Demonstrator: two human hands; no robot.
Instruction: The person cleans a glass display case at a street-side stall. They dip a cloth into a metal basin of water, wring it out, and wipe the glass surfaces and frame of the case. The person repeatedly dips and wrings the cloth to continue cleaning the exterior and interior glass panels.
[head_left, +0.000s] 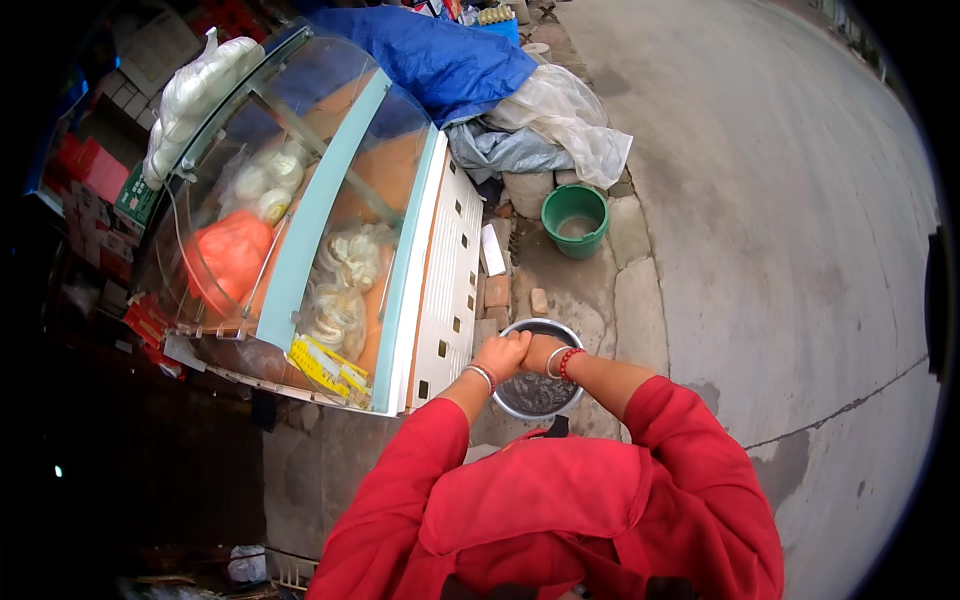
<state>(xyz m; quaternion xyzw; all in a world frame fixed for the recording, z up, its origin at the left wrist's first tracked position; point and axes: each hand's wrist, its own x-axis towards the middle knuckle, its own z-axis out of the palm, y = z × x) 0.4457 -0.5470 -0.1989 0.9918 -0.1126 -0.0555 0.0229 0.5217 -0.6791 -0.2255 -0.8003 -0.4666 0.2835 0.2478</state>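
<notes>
A round metal basin (517, 409) stands on the ground before me, with dark, rippled water (536, 394) in it. Over its far half, my left hand (504, 355) and my right hand (540, 354) meet with their fingers curled. Whether anything is squeezed between them is hidden. My left wrist carries a silver bangle and a bracelet; a silver bangle and red beads (568, 362) circle the right. Both red sleeves are pushed up to about the elbows.
A glass-fronted display case (349, 202) holding bagged food stands close on the left. Beyond the basin are a loose brick (539, 301), a green bucket (574, 221) and a blue tarp (442, 60). Concrete paving (780, 225) runs along the right.
</notes>
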